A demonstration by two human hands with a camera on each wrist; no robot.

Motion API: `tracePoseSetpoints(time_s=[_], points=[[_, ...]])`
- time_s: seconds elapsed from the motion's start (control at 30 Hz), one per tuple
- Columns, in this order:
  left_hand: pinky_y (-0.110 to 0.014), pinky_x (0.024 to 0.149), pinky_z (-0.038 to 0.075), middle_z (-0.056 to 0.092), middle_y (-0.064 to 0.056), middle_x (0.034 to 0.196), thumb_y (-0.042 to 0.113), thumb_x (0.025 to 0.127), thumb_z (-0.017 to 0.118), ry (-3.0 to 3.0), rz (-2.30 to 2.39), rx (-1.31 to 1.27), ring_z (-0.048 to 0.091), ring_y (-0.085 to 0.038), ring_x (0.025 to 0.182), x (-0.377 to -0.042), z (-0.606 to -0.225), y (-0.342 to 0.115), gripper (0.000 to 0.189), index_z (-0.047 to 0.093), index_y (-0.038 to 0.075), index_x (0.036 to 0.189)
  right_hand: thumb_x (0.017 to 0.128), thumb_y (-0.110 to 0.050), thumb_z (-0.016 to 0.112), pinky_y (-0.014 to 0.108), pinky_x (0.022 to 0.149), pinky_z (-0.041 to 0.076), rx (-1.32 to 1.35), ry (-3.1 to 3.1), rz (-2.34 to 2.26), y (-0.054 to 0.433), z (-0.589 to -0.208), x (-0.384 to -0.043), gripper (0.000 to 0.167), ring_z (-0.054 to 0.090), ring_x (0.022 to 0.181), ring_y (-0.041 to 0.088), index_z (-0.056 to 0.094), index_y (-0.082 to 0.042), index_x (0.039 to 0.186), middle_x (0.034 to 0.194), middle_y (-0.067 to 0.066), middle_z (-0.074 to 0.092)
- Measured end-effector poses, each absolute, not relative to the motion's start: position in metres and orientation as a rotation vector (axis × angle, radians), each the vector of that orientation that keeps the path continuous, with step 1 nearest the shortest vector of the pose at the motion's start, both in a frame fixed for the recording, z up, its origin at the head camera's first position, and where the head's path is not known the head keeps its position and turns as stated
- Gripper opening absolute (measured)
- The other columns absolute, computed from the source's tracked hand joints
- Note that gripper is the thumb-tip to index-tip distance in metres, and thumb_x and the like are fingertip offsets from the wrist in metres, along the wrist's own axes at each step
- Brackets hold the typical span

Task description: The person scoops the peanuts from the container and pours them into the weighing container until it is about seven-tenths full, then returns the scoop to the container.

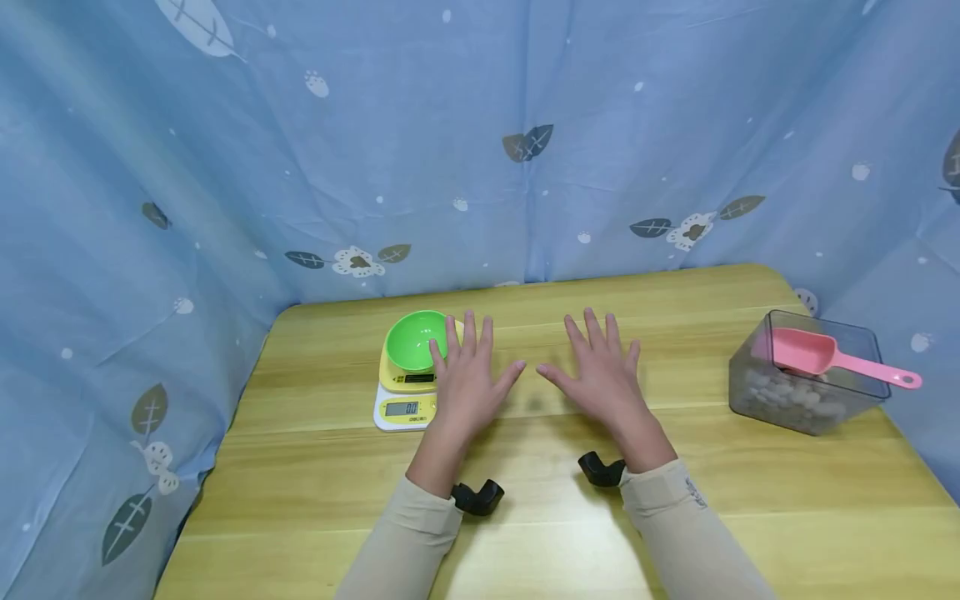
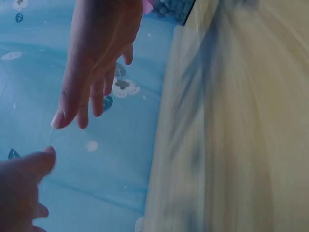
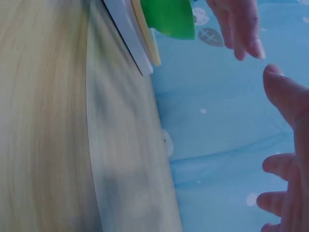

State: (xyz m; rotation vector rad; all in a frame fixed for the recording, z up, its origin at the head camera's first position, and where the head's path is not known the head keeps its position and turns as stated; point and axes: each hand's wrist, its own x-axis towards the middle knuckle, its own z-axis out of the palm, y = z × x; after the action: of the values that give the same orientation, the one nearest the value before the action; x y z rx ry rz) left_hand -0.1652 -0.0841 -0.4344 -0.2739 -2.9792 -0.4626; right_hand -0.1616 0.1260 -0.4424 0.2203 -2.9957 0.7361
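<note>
Both hands hover over the table with fingers spread and hold nothing. The left hand (image 1: 471,385) is nearest a green bowl (image 1: 414,343), and its fingers overlap the bowl's right side in the head view. That bowl sits on a yellow and white kitchen scale (image 1: 393,417) whose display reads 0.0. Across a small gap, the right hand (image 1: 603,379) points its thumb toward the left thumb. In the left wrist view the right hand (image 2: 96,58) hangs above the table's far edge. Part of the green bowl (image 3: 171,19) shows in the right wrist view.
At the right end of the wooden table (image 1: 300,492) stands a clear grey bin (image 1: 772,400) with pale stones inside. A pink scoop (image 1: 810,350) lies across it, handle over the rim. A blue patterned curtain (image 1: 450,150) hangs behind and at both sides.
</note>
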Motion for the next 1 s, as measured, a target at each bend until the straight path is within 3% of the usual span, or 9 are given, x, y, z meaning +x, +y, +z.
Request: tracePoseSetpoints(time_s=[0.2, 0.43, 0.53, 0.67, 0.8, 0.9, 1.0], points=[[-0.063, 0.120, -0.001, 0.002, -0.005, 0.166, 0.068, 0.095, 0.040, -2.892, -0.731, -0.457, -0.012, -0.027, 0.152, -0.172, -0.429, -0.066, 0.085, 0.016, 0.018, 0.159, 0.089, -0.067, 0.055, 0.076, 0.110, -0.001, 0.243, -2.848, 0.830, 0.157, -0.430, -0.149, 0.091, -0.003, 0.152, 0.040, 0.023, -0.017, 0.158, 0.165, 0.014, 0.011], [-0.055, 0.122, -0.002, 0.001, 0.003, 0.166, 0.062, 0.096, 0.045, -2.786, -1.173, -0.673, -0.008, -0.019, 0.153, -0.178, -0.427, -0.031, 0.082, 0.016, 0.020, 0.159, 0.090, -0.054, 0.062, 0.065, 0.118, 0.003, 0.141, -2.588, 0.821, 0.227, -0.406, -0.129, 0.082, 0.012, 0.149, 0.042, 0.033, -0.011, 0.154, 0.162, 0.017, 0.023], [-0.055, 0.123, 0.001, 0.004, 0.005, 0.166, 0.065, 0.096, 0.042, -2.767, -1.264, -0.755, -0.003, -0.017, 0.153, -0.178, -0.432, -0.014, 0.082, 0.016, 0.020, 0.159, 0.088, -0.049, 0.065, 0.060, 0.120, 0.012, 0.031, -2.382, 0.832, 0.264, -0.399, -0.118, 0.076, 0.024, 0.145, 0.042, 0.044, -0.006, 0.148, 0.155, 0.020, 0.035], [-0.054, 0.123, 0.003, 0.006, 0.005, 0.166, 0.063, 0.097, 0.042, -2.785, -1.345, -0.837, 0.001, -0.016, 0.153, -0.175, -0.441, 0.008, 0.080, 0.015, 0.023, 0.160, 0.085, -0.041, 0.067, 0.050, 0.117, 0.025, -0.255, -2.088, 0.829, 0.312, -0.398, -0.099, 0.064, 0.032, 0.141, 0.029, 0.055, -0.008, 0.139, 0.147, 0.017, 0.045], [-0.052, 0.123, 0.005, 0.007, 0.008, 0.166, 0.058, 0.098, 0.047, -2.806, -1.441, -0.853, 0.003, -0.013, 0.153, -0.171, -0.449, 0.021, 0.076, 0.015, 0.026, 0.159, 0.090, -0.039, 0.065, 0.031, 0.119, 0.024, -0.647, -1.917, 0.935, 0.346, -0.404, -0.087, 0.058, 0.026, 0.143, 0.011, 0.050, -0.021, 0.143, 0.152, -0.002, 0.036], [-0.050, 0.124, 0.007, 0.009, 0.011, 0.165, 0.057, 0.097, 0.049, -2.806, -1.508, -0.860, 0.005, -0.011, 0.152, -0.169, -0.451, 0.028, 0.076, 0.016, 0.028, 0.159, 0.093, -0.032, 0.066, 0.017, 0.116, 0.023, -0.814, -1.705, 1.323, 0.361, -0.411, -0.085, 0.062, 0.027, 0.140, 0.004, 0.039, -0.027, 0.148, 0.150, -0.009, 0.034], [-0.048, 0.123, 0.012, 0.010, 0.013, 0.164, 0.062, 0.096, 0.047, -2.815, -1.538, -0.875, 0.007, -0.011, 0.152, -0.167, -0.452, 0.036, 0.076, 0.017, 0.030, 0.158, 0.092, -0.020, 0.070, 0.011, 0.110, 0.028, -0.809, -1.306, 1.820, 0.369, -0.420, -0.085, 0.064, 0.034, 0.134, 0.002, 0.040, -0.026, 0.148, 0.147, -0.009, 0.038]])
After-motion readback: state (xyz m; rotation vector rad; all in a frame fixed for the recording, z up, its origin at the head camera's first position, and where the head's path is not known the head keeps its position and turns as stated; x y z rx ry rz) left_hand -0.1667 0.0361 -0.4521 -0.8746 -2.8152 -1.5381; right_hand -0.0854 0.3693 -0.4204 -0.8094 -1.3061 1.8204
